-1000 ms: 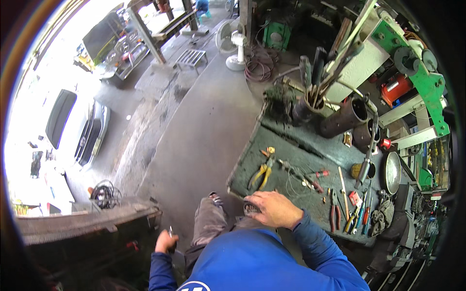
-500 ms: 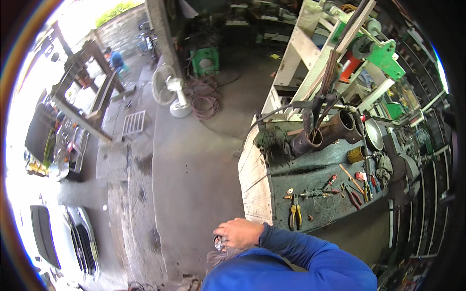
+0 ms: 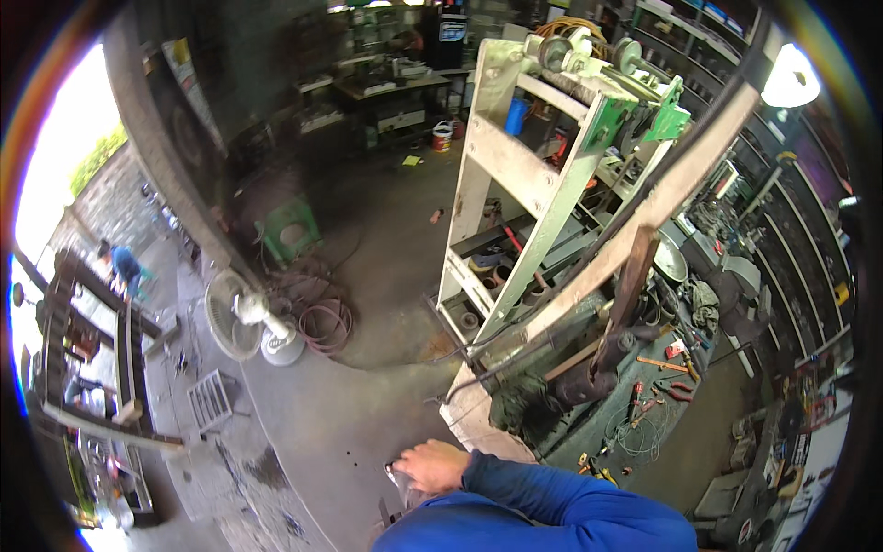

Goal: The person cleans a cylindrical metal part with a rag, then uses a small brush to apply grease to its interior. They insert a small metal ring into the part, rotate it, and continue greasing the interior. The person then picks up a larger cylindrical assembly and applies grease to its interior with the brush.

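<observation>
My right hand (image 3: 432, 465) reaches in from the lower right, its blue sleeve (image 3: 552, 504) bent across the lower middle. The fingers curl over a greyish thing (image 3: 394, 475), mostly hidden by the hand, whose kind I cannot make out. My left hand does not show. Right of my hand is the workbench (image 3: 487, 419) with its pale edge. On it lie a dark rag (image 3: 526, 405), a dark metal pipe (image 3: 598, 379), a red screwdriver (image 3: 636, 394), red-handled pliers (image 3: 679, 394) and a loose coil of thin wire (image 3: 641, 440). Yellow-handled pliers (image 3: 605, 476) are partly behind my sleeve.
A tall pale metal frame (image 3: 515, 161) rises beyond the bench. Ahead to the left stand a white fan (image 3: 241, 317), a coiled hose (image 3: 326, 324) and a green machine (image 3: 289, 230). A slatted metal stand (image 3: 212, 402) is on the floor. Far left, a person in blue (image 3: 121, 264) bends over.
The view has swung right and up, showing more of the back workshop; the white car at the left has gone out of sight. My right hand stays curled in front of me.
</observation>
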Available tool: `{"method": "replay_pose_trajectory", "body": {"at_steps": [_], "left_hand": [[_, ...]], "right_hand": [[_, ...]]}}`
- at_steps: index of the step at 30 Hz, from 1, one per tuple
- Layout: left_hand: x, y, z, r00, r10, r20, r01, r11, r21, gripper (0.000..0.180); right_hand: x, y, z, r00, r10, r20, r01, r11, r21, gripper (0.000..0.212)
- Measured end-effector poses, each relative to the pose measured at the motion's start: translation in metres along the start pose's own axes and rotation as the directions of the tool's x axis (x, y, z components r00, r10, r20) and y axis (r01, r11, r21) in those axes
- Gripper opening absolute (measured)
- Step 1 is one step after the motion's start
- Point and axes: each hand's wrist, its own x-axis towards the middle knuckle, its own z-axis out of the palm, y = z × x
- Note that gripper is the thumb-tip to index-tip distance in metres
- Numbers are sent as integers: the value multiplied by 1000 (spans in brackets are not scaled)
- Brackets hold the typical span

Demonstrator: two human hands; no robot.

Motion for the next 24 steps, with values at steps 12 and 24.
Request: {"method": "replay_pose_trajectory", "body": {"at_steps": [12,24], "left_hand": [[296,233,-91,914,-26,405,-168,883,438,31],[604,707,-186,865,283,413,-470,743,476,33]], "right_hand": [[112,140,-171,794,528,-301,-472,848,242,58],[-21,165,-458,-405,465,-787,-633,479,608,40]]}}
